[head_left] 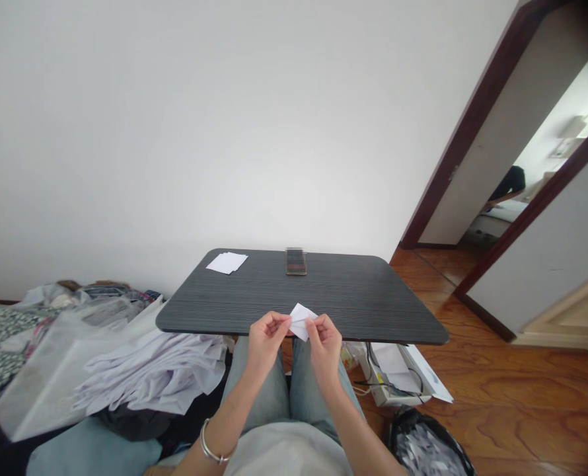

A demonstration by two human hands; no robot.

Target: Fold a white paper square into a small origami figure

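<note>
A small folded piece of white paper (300, 316) is held up between both hands at the near edge of the dark table (343, 291). My left hand (267, 334) pinches its left corner between thumb and fingers. On the other side, my right hand (324, 340) grips the paper's right part, thumb in front. Crease lines run across the paper. Toward the table's far left corner lies a small stack of white paper sheets (227, 262). A clear-edged dark rectangular object (295, 261) rests at the far middle; its kind is unclear.
Piled clothes and white fabric (160, 370) lie to the left, beside a translucent plastic bag (61, 377). Right of my legs stands a white box (393, 377) with cables and paper. A black bag (427, 443) holds shredded-looking scraps. A white wall rises behind the table.
</note>
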